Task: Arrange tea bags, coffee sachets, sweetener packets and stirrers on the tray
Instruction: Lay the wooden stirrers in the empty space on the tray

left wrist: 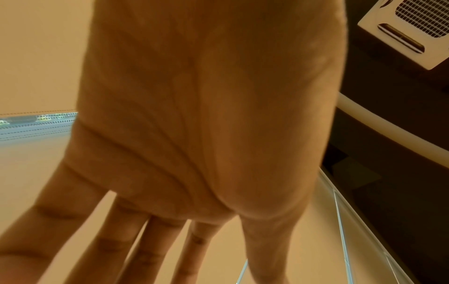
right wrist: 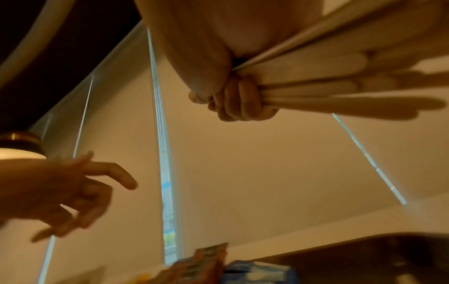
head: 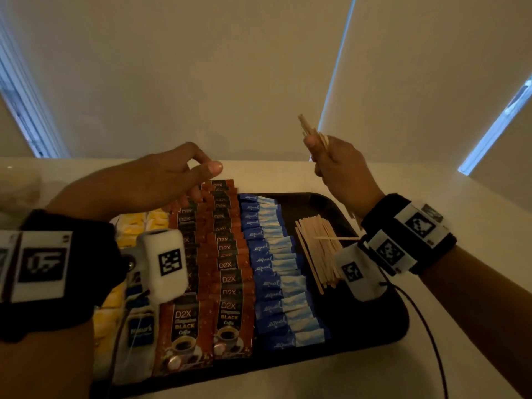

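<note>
A black tray (head: pixel 371 326) holds rows of yellow tea bags (head: pixel 135 226), brown coffee sachets (head: pixel 227 269), blue sweetener packets (head: pixel 276 272) and a pile of wooden stirrers (head: pixel 319 246). My right hand (head: pixel 336 165) is raised above the tray's far right corner and grips a bundle of stirrers (head: pixel 312 133), which fan out past the curled fingers (right wrist: pixel 240 103) as the held stirrers (right wrist: pixel 340 90). My left hand (head: pixel 172 171) hovers over the far end of the coffee rows, fingers loose and empty; the wrist view shows its palm (left wrist: pixel 194 115) with straight fingers.
The tray lies on a white counter (head: pixel 466 214) against a wall with pale roller blinds (head: pixel 201 82). A pale bowl-like object (head: pixel 17 185) sits at the counter's far left. A black cable (head: pixel 426 335) hangs from my right wrist across the tray's right rim.
</note>
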`<state>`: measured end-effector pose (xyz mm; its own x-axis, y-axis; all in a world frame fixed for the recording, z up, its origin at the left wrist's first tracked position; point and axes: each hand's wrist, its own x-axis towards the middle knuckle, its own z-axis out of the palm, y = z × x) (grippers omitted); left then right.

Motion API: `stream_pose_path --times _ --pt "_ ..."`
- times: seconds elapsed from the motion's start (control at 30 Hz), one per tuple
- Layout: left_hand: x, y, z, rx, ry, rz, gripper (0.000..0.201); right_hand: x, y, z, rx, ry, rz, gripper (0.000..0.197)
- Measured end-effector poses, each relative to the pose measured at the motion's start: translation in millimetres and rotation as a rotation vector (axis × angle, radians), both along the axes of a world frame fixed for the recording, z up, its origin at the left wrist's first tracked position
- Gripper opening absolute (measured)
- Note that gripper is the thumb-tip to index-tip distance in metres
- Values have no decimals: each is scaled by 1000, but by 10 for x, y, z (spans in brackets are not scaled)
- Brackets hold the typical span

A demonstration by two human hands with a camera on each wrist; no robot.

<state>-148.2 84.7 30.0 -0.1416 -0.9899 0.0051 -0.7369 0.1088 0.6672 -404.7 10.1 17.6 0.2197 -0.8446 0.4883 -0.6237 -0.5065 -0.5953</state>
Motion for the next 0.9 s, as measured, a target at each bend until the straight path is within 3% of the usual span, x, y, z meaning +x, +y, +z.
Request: stream_pose_path --times 0.2,0.33,0.43,0.63,0.9 --pt "133 -134 -41 -22 15 -12 88 -623 -113 -25 120 156 -76 40" --pt "141 -197 -94 -19 19 2 90 -1026 -134 -226 225 718 -97 40" --pt "128 -192 -95 -18 11 -1 93 -1148 -166 -392 353 925 -47 40" --pt "138 -153 -75 -8 -3 -18 96 -1148 -142 -430 547 833 31 26" --pt "121 -128 -70 -8 -5 -41 98 -1363 -54 -49 466 899 -76 20"
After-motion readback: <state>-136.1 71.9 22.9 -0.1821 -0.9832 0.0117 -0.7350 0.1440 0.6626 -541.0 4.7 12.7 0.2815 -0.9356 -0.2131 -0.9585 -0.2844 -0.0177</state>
